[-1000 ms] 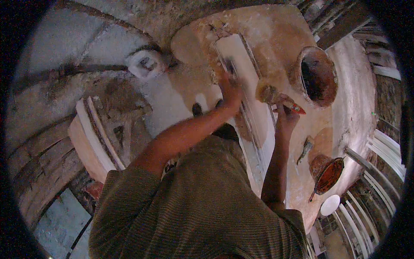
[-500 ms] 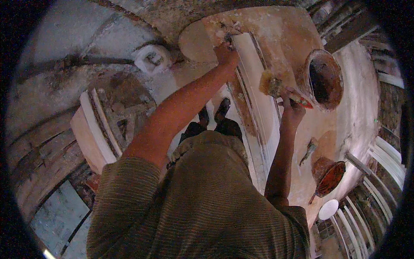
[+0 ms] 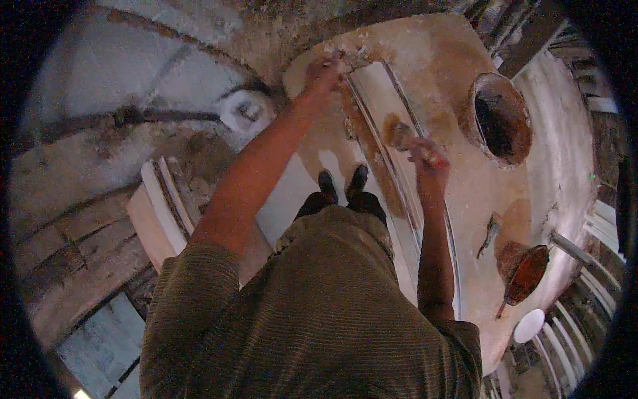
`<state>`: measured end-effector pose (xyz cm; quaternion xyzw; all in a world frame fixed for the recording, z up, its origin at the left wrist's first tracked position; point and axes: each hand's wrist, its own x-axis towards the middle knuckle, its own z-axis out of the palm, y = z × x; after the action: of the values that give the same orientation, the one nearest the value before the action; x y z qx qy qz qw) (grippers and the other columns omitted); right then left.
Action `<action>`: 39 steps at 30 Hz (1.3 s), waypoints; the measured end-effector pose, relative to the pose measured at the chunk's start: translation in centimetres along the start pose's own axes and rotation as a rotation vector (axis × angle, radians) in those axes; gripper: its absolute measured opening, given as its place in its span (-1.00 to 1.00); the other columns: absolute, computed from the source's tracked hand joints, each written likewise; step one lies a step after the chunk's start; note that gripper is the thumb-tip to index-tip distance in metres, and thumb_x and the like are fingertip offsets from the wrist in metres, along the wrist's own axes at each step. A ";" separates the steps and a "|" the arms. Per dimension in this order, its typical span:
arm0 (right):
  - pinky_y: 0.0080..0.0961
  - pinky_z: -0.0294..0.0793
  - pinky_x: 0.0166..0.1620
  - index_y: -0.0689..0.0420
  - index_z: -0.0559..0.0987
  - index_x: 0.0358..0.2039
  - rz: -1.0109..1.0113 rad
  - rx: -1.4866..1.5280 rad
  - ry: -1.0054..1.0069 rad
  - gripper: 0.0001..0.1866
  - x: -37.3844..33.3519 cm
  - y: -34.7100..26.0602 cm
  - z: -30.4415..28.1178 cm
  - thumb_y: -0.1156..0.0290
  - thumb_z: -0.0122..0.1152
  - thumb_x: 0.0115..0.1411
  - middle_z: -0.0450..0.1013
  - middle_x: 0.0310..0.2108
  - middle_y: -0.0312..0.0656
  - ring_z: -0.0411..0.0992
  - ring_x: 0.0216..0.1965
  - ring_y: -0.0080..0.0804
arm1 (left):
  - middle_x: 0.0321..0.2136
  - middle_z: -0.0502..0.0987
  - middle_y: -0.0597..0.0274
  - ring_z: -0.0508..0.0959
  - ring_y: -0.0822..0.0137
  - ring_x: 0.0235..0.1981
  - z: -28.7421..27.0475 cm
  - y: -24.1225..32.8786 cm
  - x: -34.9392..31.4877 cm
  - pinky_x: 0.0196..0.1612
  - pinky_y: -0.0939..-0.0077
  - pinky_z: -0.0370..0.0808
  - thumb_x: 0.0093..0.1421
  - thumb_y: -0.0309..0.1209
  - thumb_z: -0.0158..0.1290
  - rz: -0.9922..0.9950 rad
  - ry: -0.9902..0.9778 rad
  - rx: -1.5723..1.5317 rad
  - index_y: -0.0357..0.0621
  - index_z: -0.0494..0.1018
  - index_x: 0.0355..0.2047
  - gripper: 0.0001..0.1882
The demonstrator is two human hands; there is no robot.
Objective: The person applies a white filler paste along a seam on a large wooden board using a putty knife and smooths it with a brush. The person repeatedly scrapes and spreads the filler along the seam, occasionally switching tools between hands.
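My right hand (image 3: 432, 165) is closed round the handle of a wide brush (image 3: 399, 135). Its bristles lie against the pale face of a long moulding (image 3: 376, 88), which runs lengthwise across the table with dark grooves along its edges. My left hand (image 3: 323, 76) is just left of the moulding's far end, over the table's far edge and near some crumbled lumps (image 3: 359, 57). Motion blurs its fingers, so whether it holds anything cannot be made out.
A round tub (image 3: 500, 120) with a dark inside stands on the stained table (image 3: 458, 60). Nearer lie a small tool (image 3: 490, 234) and a reddish pan (image 3: 528, 274), with a white disc (image 3: 530, 326) by the edge. At left lean more moulding pieces (image 3: 161, 203); a white ring-shaped object (image 3: 246, 110) sits beyond.
My left hand has moved left, off the moulding's far end. The brush in my right hand has shifted left onto the moulding's face. The whole view has shifted slightly.
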<state>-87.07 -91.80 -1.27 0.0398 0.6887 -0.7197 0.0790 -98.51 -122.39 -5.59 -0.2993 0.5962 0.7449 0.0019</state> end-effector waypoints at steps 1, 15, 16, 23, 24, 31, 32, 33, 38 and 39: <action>-0.54 0.56 -0.24 0.23 0.62 -0.19 -0.064 -0.120 -0.010 -0.80 -0.5 -0.9 1.1 0.50 0.29 0.15 0.57 -0.25 -0.18 0.54 -0.24 -0.45 | -0.30 0.50 0.18 0.54 0.26 -0.44 -1.6 2.2 -0.2 -0.43 0.27 0.49 0.22 -0.33 0.14 0.097 -0.053 0.058 -0.10 0.34 -0.06 -0.67; -0.55 0.53 -0.24 0.23 0.62 -0.20 -0.101 -0.013 0.224 -0.79 12.7 3.1 18.4 0.49 0.30 0.13 0.57 -0.26 -0.23 0.52 -0.25 -0.45 | -0.38 0.46 0.40 0.45 0.52 -0.54 -8.9 13.8 4.7 -0.56 0.59 0.35 0.18 -0.38 0.17 0.093 -0.382 0.536 0.04 0.36 -0.37 -0.83; -0.52 0.54 -0.23 0.22 0.62 -0.20 -0.098 0.143 0.287 -0.79 13.5 2.2 18.2 0.47 0.30 0.14 0.57 -0.25 -0.21 0.53 -0.24 -0.42 | -0.35 0.47 0.38 0.47 0.50 -0.50 -8.6 14.9 6.7 -0.51 0.58 0.38 0.17 -0.40 0.18 0.152 -0.470 0.623 0.01 0.39 -0.36 -0.85; -0.40 0.60 -0.20 0.31 0.55 -0.13 -0.093 0.294 0.992 -0.67 4.1 -0.6 11.2 0.34 0.29 0.19 0.54 -0.17 -0.09 0.57 -0.19 -0.32 | -0.16 0.52 0.22 0.55 0.30 -0.19 -3.9 16.5 17.2 -0.09 0.42 0.47 0.03 -0.48 0.30 0.845 -1.273 0.913 -0.17 0.50 -0.45 -0.84; -0.40 0.60 -0.20 0.32 0.54 -0.11 -0.109 0.274 1.101 -0.66 1.6 -0.3 11.0 0.34 0.27 0.21 0.54 -0.17 -0.07 0.57 -0.18 -0.32 | -0.14 0.53 0.21 0.55 0.28 -0.16 -3.4 16.0 18.4 -0.04 0.40 0.46 0.00 -0.48 0.32 0.806 -1.401 0.921 -0.18 0.51 -0.46 -0.83; -0.41 0.56 -0.16 0.32 0.43 0.04 -0.033 0.361 1.664 -0.60 -13.2 1.8 18.1 0.41 0.21 0.24 0.51 -0.10 -0.01 0.56 -0.09 -0.17 | -0.17 0.56 0.28 0.59 0.27 -0.18 2.1 14.2 17.4 -0.07 0.37 0.51 0.07 -0.36 0.26 0.878 -1.918 1.076 -0.02 0.55 -0.15 -0.70; -0.40 0.56 -0.16 0.32 0.43 0.05 -0.015 0.395 1.738 -0.60 -14.1 2.4 19.3 0.42 0.21 0.24 0.51 -0.09 -0.01 0.56 -0.09 -0.17 | -0.19 0.57 0.30 0.59 0.27 -0.19 2.4 14.2 17.7 -0.09 0.37 0.52 0.09 -0.34 0.25 0.937 -1.943 1.181 0.01 0.54 -0.11 -0.67; -0.40 0.55 -0.16 0.32 0.42 0.06 0.005 0.429 1.809 -0.59 -14.9 3.0 20.3 0.43 0.21 0.24 0.51 -0.09 0.00 0.56 -0.09 -0.16 | -0.21 0.58 0.31 0.60 0.27 -0.21 2.5 14.2 18.2 -0.11 0.37 0.53 0.10 -0.32 0.24 0.983 -1.960 1.263 0.03 0.54 -0.09 -0.66; -0.40 0.53 -0.17 0.32 0.41 0.07 0.014 0.525 1.932 -0.58 -16.1 4.7 23.2 0.45 0.21 0.23 0.50 -0.06 -0.02 0.56 -0.09 -0.17 | -0.30 0.62 0.33 0.62 0.27 -0.27 3.1 13.8 21.6 -0.20 0.38 0.55 0.12 -0.31 0.22 1.018 -2.049 1.395 0.11 0.54 -0.05 -0.65; -0.41 0.53 -0.17 0.32 0.41 0.07 0.012 0.561 1.936 -0.58 -16.1 4.8 23.3 0.45 0.21 0.23 0.50 -0.06 -0.03 0.56 -0.10 -0.17 | -0.31 0.62 0.32 0.62 0.28 -0.28 3.2 13.6 22.2 -0.22 0.38 0.55 0.11 -0.33 0.22 0.982 -2.062 1.355 0.12 0.54 -0.05 -0.65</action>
<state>-69.25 -114.26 -2.21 0.6278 0.2620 -0.5135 -0.5229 -123.08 -131.37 -3.13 0.7044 0.6184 0.1102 0.3305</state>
